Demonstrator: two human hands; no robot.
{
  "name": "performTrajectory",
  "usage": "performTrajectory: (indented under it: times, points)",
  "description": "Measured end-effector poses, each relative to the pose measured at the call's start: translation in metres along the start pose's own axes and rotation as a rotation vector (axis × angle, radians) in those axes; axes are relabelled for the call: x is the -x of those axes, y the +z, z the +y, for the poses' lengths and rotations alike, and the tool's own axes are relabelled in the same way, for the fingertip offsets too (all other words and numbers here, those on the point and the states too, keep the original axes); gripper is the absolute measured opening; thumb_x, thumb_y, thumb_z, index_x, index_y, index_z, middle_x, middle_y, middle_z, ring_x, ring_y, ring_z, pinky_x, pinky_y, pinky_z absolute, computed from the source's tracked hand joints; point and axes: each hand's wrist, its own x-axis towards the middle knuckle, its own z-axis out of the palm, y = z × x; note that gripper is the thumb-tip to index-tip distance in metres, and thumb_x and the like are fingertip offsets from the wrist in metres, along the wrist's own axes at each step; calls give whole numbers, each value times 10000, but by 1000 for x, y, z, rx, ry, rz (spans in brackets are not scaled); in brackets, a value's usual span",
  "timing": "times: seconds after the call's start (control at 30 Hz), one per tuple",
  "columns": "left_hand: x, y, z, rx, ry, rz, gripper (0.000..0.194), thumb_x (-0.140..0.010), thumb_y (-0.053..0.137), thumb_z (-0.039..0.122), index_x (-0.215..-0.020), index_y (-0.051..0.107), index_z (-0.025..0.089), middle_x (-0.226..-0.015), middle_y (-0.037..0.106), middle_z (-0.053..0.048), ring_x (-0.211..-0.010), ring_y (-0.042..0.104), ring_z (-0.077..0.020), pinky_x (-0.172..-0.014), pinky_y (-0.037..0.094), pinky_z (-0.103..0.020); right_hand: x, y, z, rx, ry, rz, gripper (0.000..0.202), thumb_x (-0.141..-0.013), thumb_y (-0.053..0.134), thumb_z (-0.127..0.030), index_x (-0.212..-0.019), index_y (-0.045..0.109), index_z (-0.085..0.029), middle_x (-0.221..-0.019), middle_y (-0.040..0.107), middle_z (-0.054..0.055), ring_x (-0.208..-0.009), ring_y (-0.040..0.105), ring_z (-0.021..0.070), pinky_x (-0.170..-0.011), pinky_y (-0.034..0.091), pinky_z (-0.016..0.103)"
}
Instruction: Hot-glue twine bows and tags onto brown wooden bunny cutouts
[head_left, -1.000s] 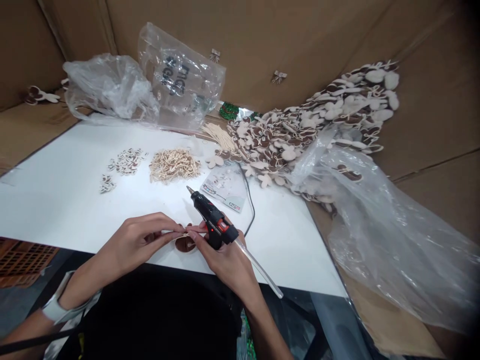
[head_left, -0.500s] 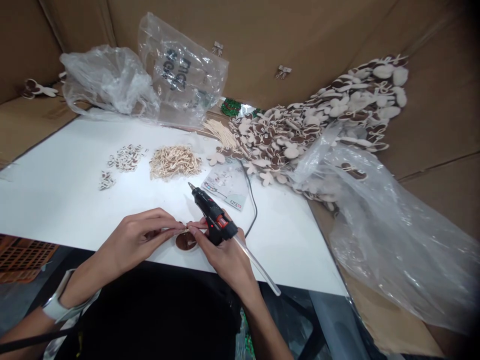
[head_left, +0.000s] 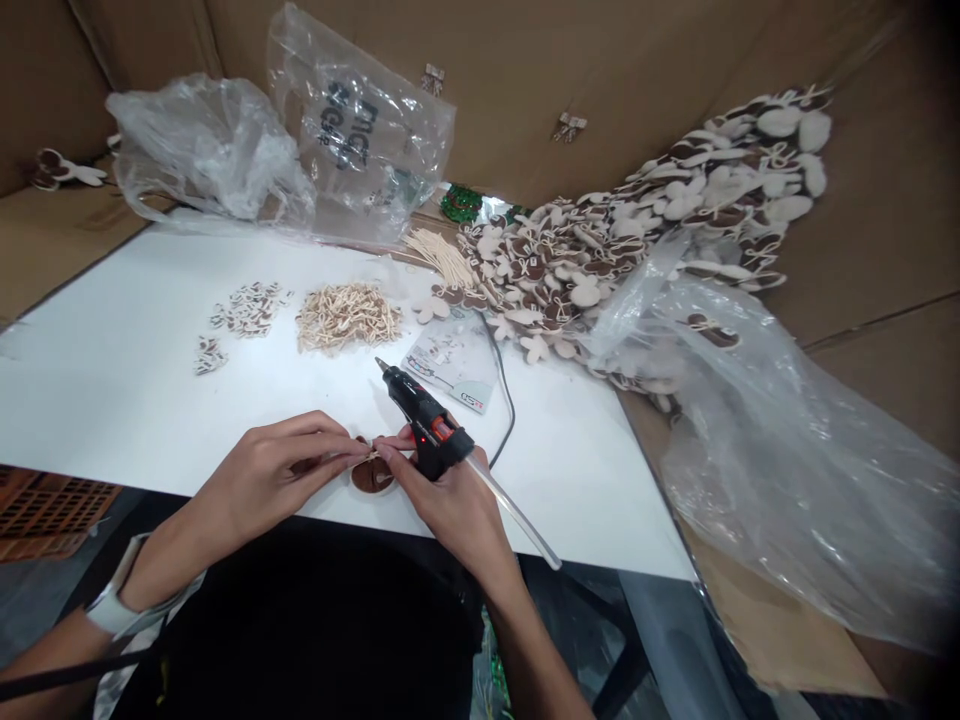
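A hot glue gun (head_left: 420, 410) is gripped in my right hand (head_left: 454, 510), its nozzle pointing up and left and a clear glue stick (head_left: 521, 520) poking out of its back. Thumb and forefinger of that same hand pinch at a small brown felt ornament (head_left: 371, 477) near the table's front edge. From the left, my left hand (head_left: 277, 465) meets them, its fingertips pinched on what looks like a thin cream cord over the ornament. The fingertips hide most of the cord and the ornament's upper part.
Behind my hands lie a heap of cream cords (head_left: 349, 317), small white-and-brown pieces (head_left: 251, 308) and a printed card (head_left: 450, 360). A large pile of felt ornaments (head_left: 555, 265) fills the back right, beside plastic bags (head_left: 787, 450). The gun's cable (head_left: 511, 400) curves across the table (head_left: 585, 480).
The view has shifted slightly. Both hands stay together at the ornament, with only small fingertip movement; the glue gun keeps nearly the same pose.
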Motion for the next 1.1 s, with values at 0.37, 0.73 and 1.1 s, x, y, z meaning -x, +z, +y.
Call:
performTrajectory:
  times: [0.37,0.73,1.1]
  points:
    - [5,1,-2,-74,46,-49,242,-1181,698,166,-1365,829,252,-1185,825,-65,-882,825,-158,-699,597,-242,-3,1,3,14,-16,-3,208,-1022,814,-460,-1095,773,-270,-1033,924,42,-1020,910,291,-929,705,384]
    - [6,4,8,-221,-28,-33,193,-1201,721,369,-1367,790,300,-1215,741,-26,-618,555,-69,-622,528,-239,0,0,4,1,-74,-3,200,-1038,785,-472,-1084,754,-279,-1050,922,42,-1021,904,295,-905,702,373]
    - [11,11,9,-469,128,9,224,-1210,695,432,-1370,775,297,-1329,811,-42,-598,672,-78,-642,564,-256,0,2,-1,127,-1,69,179,-1005,750,-443,-1076,777,-281,-1019,884,26,-1047,851,315,-1025,635,419]
